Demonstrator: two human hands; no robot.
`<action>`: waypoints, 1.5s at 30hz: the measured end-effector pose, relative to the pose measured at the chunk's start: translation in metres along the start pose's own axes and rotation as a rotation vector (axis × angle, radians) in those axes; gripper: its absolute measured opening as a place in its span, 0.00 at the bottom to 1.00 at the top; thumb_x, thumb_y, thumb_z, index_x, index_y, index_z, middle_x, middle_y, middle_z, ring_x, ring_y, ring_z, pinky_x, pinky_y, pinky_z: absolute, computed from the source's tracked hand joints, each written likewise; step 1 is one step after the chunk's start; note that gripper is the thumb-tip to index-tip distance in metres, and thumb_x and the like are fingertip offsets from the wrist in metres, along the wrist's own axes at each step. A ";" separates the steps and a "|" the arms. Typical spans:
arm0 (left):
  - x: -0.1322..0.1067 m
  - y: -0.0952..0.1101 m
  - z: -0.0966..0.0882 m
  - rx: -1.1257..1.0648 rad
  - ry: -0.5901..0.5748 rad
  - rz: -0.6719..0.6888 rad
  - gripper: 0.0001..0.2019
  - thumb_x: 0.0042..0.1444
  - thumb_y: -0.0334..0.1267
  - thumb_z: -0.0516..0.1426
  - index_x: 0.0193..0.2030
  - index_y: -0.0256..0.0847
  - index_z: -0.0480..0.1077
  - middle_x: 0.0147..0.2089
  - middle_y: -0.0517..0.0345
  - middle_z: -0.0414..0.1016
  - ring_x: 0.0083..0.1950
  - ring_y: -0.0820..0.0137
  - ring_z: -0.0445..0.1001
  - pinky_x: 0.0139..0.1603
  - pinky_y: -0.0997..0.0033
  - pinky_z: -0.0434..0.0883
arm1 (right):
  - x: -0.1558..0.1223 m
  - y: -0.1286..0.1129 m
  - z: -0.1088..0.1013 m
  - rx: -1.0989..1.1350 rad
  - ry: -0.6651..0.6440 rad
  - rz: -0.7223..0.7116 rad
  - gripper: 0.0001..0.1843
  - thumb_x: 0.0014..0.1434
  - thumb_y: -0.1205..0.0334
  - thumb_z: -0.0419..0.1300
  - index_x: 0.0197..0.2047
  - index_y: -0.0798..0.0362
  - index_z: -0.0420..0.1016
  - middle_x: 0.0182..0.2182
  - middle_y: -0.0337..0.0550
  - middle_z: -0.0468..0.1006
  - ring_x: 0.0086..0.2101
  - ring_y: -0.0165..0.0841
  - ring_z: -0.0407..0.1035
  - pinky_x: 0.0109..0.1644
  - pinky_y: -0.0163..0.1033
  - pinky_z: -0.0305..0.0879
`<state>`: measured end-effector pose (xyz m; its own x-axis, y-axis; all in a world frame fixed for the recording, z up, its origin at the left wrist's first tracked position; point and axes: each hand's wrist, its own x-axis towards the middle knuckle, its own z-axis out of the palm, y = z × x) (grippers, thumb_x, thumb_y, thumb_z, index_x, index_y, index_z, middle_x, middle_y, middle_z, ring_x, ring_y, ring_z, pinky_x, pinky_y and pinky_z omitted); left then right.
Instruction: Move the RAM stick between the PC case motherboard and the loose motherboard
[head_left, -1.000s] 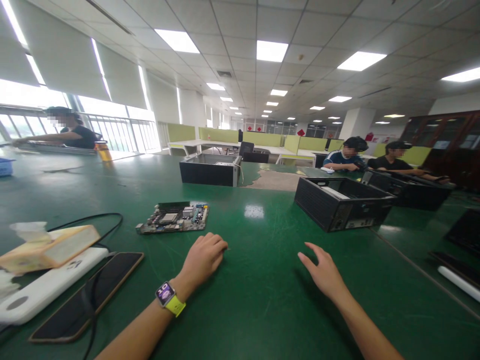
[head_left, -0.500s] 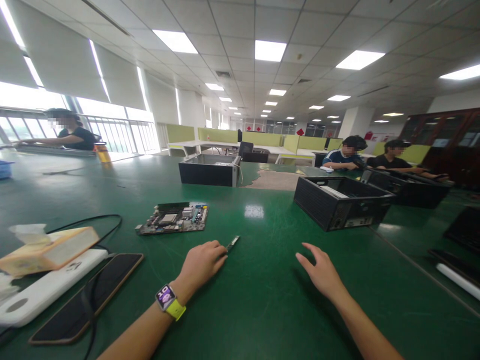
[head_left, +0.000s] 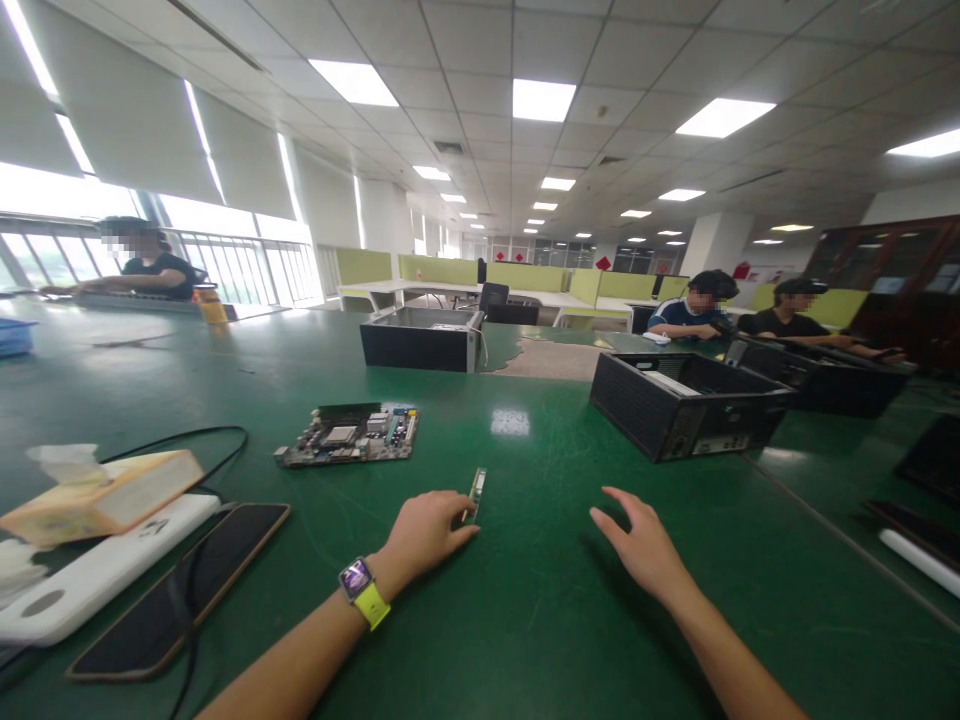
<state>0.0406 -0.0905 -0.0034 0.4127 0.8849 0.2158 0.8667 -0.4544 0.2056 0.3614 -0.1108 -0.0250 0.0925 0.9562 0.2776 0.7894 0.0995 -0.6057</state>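
From my end I see the left hand (head_left: 431, 530) pinching the near end of a slim green circuit-board strip (head_left: 478, 482) between its thumb and fingers. The strip points away from me above the glossy green desk (head_left: 525, 620); I can't tell whether its edge touches the surface. On that wrist I see a square-faced smartwatch with a lime-yellow strap (head_left: 364, 592). The right hand (head_left: 637, 545) is spread, thumb and forefinger parted, well apart from the strip. Just beyond the left hand, I have a grey-and-green motherboard (head_left: 349, 437) lying flat. Farther off to the right sits an open-topped black metal computer case (head_left: 637, 415). At my left, a dark flat slab with a tan rim (head_left: 184, 590) lies beside a long white plastic bar (head_left: 112, 575).
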 end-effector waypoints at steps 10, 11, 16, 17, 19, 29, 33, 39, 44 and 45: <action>0.080 0.018 0.017 0.081 0.029 -0.286 0.12 0.48 0.46 0.56 0.40 0.48 0.70 0.39 0.55 0.75 0.39 0.63 0.73 0.33 0.70 0.65 | -0.003 -0.006 0.000 0.005 -0.022 -0.015 0.31 0.55 0.44 0.50 0.56 0.55 0.65 0.54 0.49 0.67 0.56 0.41 0.56 0.60 0.48 0.52; 0.090 0.016 0.018 0.088 0.038 -0.296 0.12 0.48 0.45 0.55 0.40 0.48 0.70 0.40 0.54 0.75 0.40 0.62 0.73 0.35 0.69 0.66 | -0.004 -0.007 0.001 0.005 -0.027 -0.020 0.30 0.55 0.44 0.50 0.56 0.55 0.65 0.54 0.49 0.67 0.56 0.41 0.56 0.60 0.47 0.52; 0.127 0.002 0.018 0.128 0.083 -0.345 0.18 0.52 0.47 0.53 0.48 0.46 0.66 0.43 0.49 0.74 0.43 0.59 0.73 0.38 0.65 0.66 | -0.007 -0.011 0.005 -0.006 -0.073 -0.063 0.29 0.56 0.46 0.51 0.55 0.54 0.65 0.54 0.48 0.66 0.56 0.40 0.55 0.61 0.47 0.52; 0.129 -0.001 0.017 0.137 0.090 -0.341 0.20 0.51 0.48 0.53 0.50 0.46 0.65 0.44 0.49 0.74 0.44 0.58 0.72 0.39 0.64 0.66 | -0.007 -0.011 0.005 -0.009 -0.079 -0.069 0.29 0.56 0.46 0.51 0.55 0.54 0.65 0.54 0.48 0.66 0.56 0.40 0.55 0.61 0.47 0.52; 0.126 -0.005 0.015 0.161 0.102 -0.317 0.22 0.51 0.49 0.53 0.52 0.45 0.64 0.46 0.49 0.73 0.48 0.57 0.70 0.43 0.61 0.65 | -0.008 -0.011 0.006 -0.013 -0.085 -0.071 0.29 0.56 0.46 0.51 0.55 0.54 0.65 0.55 0.48 0.66 0.56 0.40 0.55 0.61 0.46 0.51; 0.065 -0.088 -0.002 0.424 0.101 -0.488 0.22 0.55 0.51 0.48 0.51 0.41 0.66 0.52 0.41 0.68 0.54 0.48 0.64 0.49 0.50 0.58 | -0.012 -0.018 0.006 -0.019 -0.116 -0.084 0.28 0.56 0.46 0.51 0.55 0.53 0.66 0.55 0.47 0.65 0.57 0.39 0.54 0.61 0.45 0.50; 0.053 -0.108 -0.006 0.444 0.064 -0.434 0.20 0.56 0.47 0.47 0.50 0.41 0.67 0.47 0.42 0.73 0.49 0.52 0.69 0.49 0.52 0.58 | -0.012 -0.018 0.007 -0.009 -0.128 -0.071 0.28 0.56 0.46 0.51 0.55 0.53 0.66 0.55 0.48 0.65 0.57 0.39 0.55 0.61 0.46 0.51; 0.052 -0.106 -0.007 0.412 0.043 -0.431 0.20 0.57 0.47 0.45 0.47 0.39 0.68 0.44 0.43 0.75 0.45 0.53 0.72 0.48 0.50 0.59 | -0.010 -0.014 0.006 -0.020 -0.135 -0.060 0.28 0.55 0.47 0.51 0.55 0.54 0.66 0.55 0.48 0.66 0.57 0.39 0.55 0.61 0.45 0.51; 0.049 -0.107 -0.011 0.382 0.021 -0.448 0.20 0.56 0.48 0.45 0.47 0.40 0.68 0.46 0.44 0.75 0.46 0.54 0.72 0.48 0.50 0.60 | -0.009 -0.014 0.006 -0.013 -0.131 -0.064 0.28 0.55 0.46 0.51 0.54 0.53 0.66 0.54 0.47 0.66 0.56 0.40 0.56 0.60 0.46 0.52; 0.048 -0.107 -0.012 0.376 0.016 -0.452 0.20 0.56 0.49 0.45 0.48 0.41 0.68 0.46 0.44 0.75 0.46 0.54 0.72 0.48 0.50 0.61 | -0.009 -0.014 0.006 -0.014 -0.132 -0.066 0.28 0.55 0.46 0.51 0.54 0.53 0.66 0.54 0.48 0.66 0.56 0.40 0.56 0.60 0.46 0.52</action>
<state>-0.0355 -0.0009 -0.0037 -0.0223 0.9794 0.2009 0.9967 0.0375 -0.0719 0.3462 -0.1196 -0.0232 -0.0398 0.9758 0.2152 0.7994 0.1603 -0.5790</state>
